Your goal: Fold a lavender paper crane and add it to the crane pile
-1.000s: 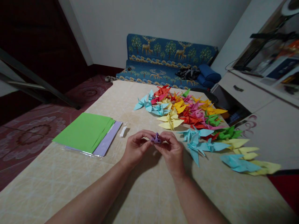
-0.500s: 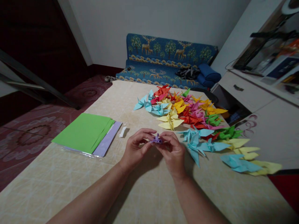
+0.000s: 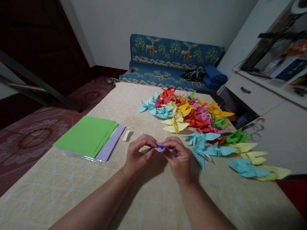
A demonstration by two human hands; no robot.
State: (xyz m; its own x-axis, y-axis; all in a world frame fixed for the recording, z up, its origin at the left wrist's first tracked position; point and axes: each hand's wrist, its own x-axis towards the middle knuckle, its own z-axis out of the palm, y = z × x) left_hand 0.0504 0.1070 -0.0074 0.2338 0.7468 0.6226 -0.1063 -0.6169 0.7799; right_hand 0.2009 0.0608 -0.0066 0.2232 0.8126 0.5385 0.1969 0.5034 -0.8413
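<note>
A small folded piece of purple origami paper (image 3: 160,147) is pinched between both hands above the table. My left hand (image 3: 139,151) grips its left side with thumb and fingertips, and my right hand (image 3: 178,156) holds the right side the same way. The fingers partly cover the paper, so its full shape is hidden. Just right of my right hand lie light blue paper cranes (image 3: 200,145), and beyond them spreads a pile of yellow, red, orange, pink and green paper cranes (image 3: 198,116).
Green paper sheets (image 3: 83,135) lie at the left over purple sheets (image 3: 109,148) and a clear plastic wrapper. Beside them is a small white folded strip (image 3: 126,135). A patterned blue sofa (image 3: 165,65) stands behind the table (image 3: 72,188), with a white cabinet (image 3: 280,127) at the right.
The purple paper has turned in my fingers; its pointed upright part has given way to a flatter, wider face. Both hands stay in nearly the same place.
</note>
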